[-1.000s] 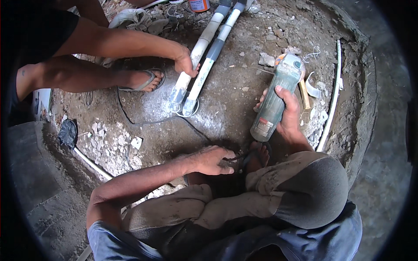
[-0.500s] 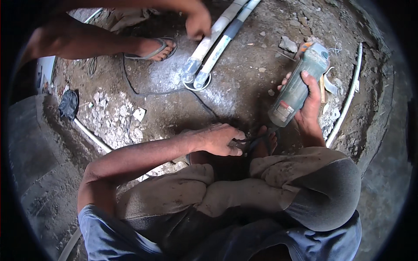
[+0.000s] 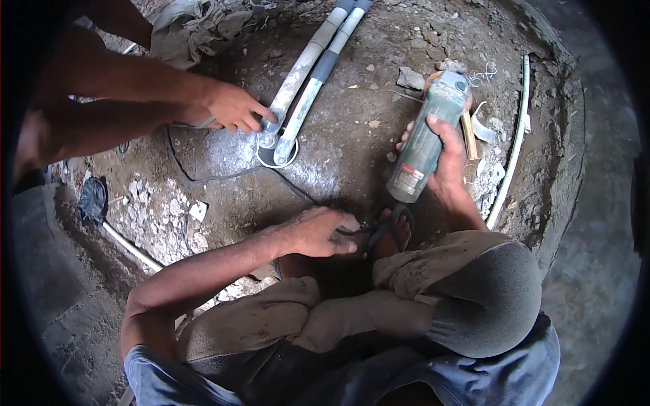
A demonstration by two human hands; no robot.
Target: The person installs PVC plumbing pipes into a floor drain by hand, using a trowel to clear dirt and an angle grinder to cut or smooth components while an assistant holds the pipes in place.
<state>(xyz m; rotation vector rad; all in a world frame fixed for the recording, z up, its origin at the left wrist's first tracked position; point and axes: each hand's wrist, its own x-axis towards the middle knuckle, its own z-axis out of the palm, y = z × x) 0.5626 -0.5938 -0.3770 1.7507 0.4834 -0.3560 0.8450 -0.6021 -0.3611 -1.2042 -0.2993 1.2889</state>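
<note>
Right hand (image 3: 451,160) wrapped around green power tool (image 3: 425,145), red-and-white label (image 3: 409,176), left hand (image 3: 319,232) half-curled, its hold unclear

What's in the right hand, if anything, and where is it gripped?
The right hand holds the green power tool around the middle of its body.

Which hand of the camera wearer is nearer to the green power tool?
Right. The right hand is wrapped around the body of the green power tool. The left hand is apart from it, to its left and lower in the view.
</note>
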